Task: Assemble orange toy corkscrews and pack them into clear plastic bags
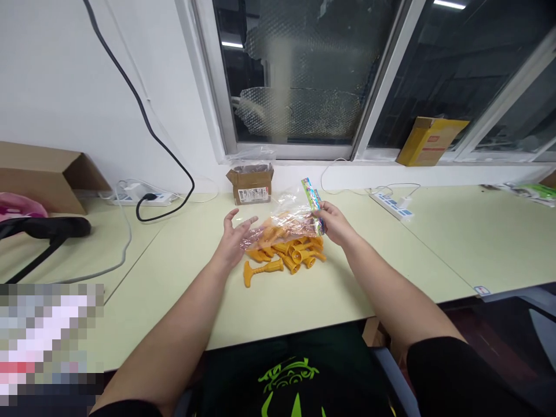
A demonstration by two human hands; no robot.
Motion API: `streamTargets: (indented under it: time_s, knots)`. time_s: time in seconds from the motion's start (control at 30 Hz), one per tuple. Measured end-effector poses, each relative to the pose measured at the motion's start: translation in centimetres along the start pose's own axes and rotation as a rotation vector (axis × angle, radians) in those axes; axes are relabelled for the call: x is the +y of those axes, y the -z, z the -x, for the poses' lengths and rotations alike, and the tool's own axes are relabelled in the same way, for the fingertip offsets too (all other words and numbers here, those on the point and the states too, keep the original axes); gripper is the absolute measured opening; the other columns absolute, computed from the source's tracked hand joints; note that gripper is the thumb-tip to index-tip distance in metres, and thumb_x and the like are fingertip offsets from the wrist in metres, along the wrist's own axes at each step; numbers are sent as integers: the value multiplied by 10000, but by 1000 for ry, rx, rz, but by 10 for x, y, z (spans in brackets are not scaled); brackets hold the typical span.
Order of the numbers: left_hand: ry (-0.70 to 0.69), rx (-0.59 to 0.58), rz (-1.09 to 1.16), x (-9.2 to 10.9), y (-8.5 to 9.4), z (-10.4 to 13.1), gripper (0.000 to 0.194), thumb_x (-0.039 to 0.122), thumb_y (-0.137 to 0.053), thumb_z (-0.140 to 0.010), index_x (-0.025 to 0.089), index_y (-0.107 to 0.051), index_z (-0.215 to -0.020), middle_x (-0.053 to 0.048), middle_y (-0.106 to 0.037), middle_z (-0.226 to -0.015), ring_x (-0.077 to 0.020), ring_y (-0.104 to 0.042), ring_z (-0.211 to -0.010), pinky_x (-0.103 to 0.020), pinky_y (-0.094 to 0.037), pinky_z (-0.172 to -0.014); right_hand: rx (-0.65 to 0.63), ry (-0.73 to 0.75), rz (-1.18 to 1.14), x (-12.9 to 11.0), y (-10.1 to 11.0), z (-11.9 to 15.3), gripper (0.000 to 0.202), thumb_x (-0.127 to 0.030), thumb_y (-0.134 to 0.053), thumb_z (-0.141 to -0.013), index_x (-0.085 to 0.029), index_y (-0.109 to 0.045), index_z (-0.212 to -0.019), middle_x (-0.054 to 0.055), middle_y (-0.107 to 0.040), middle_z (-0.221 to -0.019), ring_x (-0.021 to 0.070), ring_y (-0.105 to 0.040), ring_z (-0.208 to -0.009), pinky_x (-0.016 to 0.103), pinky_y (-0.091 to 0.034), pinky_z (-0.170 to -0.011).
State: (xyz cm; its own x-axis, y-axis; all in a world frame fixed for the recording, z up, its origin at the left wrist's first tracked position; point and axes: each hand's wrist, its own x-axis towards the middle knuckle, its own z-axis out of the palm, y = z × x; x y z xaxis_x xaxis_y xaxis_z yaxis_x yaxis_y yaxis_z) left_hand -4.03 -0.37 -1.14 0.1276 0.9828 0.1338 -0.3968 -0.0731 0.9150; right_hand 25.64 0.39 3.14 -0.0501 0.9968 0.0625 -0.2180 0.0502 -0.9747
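A clear plastic bag (289,202) with a colourful printed header strip is held above a pile of orange plastic pieces (299,255). My right hand (334,223) grips the header strip at the bag's right end. My left hand (234,237), fingers spread apart, is beside the bag's left end and touches or nearly touches it. Pinkish contents show through the plastic. One orange T-shaped piece (264,268) lies at the front left of the pile, below the bag. Part of the pile is seen through the bag or hidden behind it.
Behind the bag stands a small open cardboard box (251,185). Power strips lie at the back left (158,199) and back right (392,205). A larger cardboard box (39,174) and a black curved object (56,227) are on the left. A yellow box (430,142) leans against the window.
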Motion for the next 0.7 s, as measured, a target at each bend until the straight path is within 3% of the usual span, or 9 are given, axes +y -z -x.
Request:
streamTargets:
  time_s: [0.17, 0.3, 0.37, 0.47, 0.6, 0.7]
  knots:
    - [-105, 41, -239, -8, 7, -2, 890, 370, -854, -750, 339, -280, -1429, -106, -634, -1300, -153, -737, -811, -389, -607, -853, -120, 0, 36, 28, 21, 11, 555, -277, -833, -648, -279, -444, -1044, -46, -733, -781, 180, -711, -672, 295, -581, -611]
    - [-109, -18, -354, -8, 10, -1, 560, 390, -794, -796, 260, -534, -1275, -116, -620, -1364, -141, -723, -808, -330, -606, -812, -91, 58, -6, 35, 27, 13, 667, -320, -831, -694, -331, -396, -1200, -46, -753, -904, 172, -717, -730, 283, -574, -632]
    - [-69, -60, -383, -8, 11, 0, 384, 419, -775, -801, 202, -664, -1097, -122, -629, -1374, -158, -719, -827, -323, -607, -789, -109, 97, 22, 39, 29, 13, 631, -302, -817, -704, -336, -455, -1220, -36, -751, -980, 168, -723, -782, 279, -575, -665]
    - [6, -95, -380, -8, 10, 1, 359, 454, -806, -765, 171, -746, -978, -122, -661, -1340, -209, -721, -920, -340, -614, -806, -157, 113, 116, 46, 36, 14, 426, -310, -794, -731, -282, -642, -1127, 11, -751, -1084, 188, -727, -902, 297, -581, -752]
    - [98, -76, -405, -3, 8, 4, 556, 486, -865, -708, 165, -744, -1145, -89, -771, -950, -203, -722, -752, -343, -613, -733, -195, 97, 182, 54, 46, 15, 295, -354, -770, -776, -240, -779, -1049, 59, -761, -1169, 234, -712, -1045, 363, -560, -910]
    - [133, -82, -426, 2, 7, 6, 685, 477, -880, -700, 146, -696, -1270, -22, -710, -645, -184, -690, -618, -311, -588, -661, -191, 88, 199, 54, 49, 16, 302, -345, -759, -779, -242, -796, -1060, 57, -765, -1179, 241, -706, -1066, 386, -541, -956]
